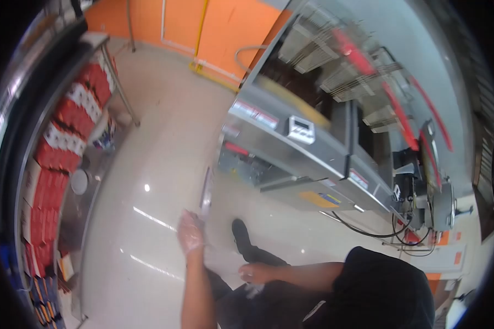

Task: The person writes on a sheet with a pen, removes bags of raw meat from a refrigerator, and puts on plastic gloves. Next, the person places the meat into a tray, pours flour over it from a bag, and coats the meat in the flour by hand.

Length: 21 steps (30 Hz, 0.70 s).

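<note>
My left hand (190, 234) wears a thin clear plastic glove and is closed, low in the middle of the head view. From its fingers a long, narrow, pale grey strip (206, 192) points up and away over the floor; blur hides what kind of thing it is. Close to my body, my right hand (256, 273) has its fingers curled in. A crumpled whitish, see-through piece of plastic (253, 289) hangs beneath those fingers, its exact form blurred. The two hands are apart.
Steel fryers (296, 151) with wire baskets (307, 50) and red handles (354, 52) line the right side. At the left, a rack holds stacked red and white boxes (55, 145). Pale shiny floor (153, 164) runs between them towards an orange wall (230, 38).
</note>
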Each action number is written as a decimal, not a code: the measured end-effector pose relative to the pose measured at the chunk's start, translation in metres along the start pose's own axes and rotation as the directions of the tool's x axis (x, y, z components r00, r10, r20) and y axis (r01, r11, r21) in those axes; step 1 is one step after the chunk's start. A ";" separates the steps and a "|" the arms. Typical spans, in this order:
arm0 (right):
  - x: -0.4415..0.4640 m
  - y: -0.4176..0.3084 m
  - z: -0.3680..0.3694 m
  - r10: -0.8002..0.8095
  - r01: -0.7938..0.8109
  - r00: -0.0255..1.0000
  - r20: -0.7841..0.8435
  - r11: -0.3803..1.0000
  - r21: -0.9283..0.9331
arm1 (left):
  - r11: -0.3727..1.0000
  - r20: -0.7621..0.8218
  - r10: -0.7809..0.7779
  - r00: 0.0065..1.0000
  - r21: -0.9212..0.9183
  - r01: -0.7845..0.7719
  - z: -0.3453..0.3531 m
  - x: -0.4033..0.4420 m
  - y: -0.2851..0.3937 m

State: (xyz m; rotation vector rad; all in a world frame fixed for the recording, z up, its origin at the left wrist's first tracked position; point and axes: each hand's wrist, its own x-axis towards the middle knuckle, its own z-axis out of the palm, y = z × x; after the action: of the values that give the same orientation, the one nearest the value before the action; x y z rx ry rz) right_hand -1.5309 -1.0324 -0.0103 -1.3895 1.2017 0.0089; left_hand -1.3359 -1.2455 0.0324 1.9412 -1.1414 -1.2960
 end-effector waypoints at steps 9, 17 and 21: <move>-0.207 -0.165 -0.188 -0.105 0.214 0.888 -0.448 0.956 0.200 | 0.487 0.501 -0.348 0.793 -0.626 0.609 0.155 -0.048 -0.022; -0.344 -0.193 -0.293 -0.111 0.631 0.723 -0.682 0.510 0.585 | 0.682 0.483 -0.475 0.736 -0.327 0.655 0.142 -0.067 0.039; -0.337 -0.223 -0.360 0.160 0.793 0.413 -0.896 0.421 0.441 | 0.679 0.384 -0.472 0.793 -0.415 0.605 0.104 -0.051 0.046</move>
State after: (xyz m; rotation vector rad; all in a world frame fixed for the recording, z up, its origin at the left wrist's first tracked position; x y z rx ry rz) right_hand -1.7711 -1.1493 0.4609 -0.5892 1.2759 -1.6894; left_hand -1.4570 -1.2219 0.0515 1.7694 -0.2032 -1.9646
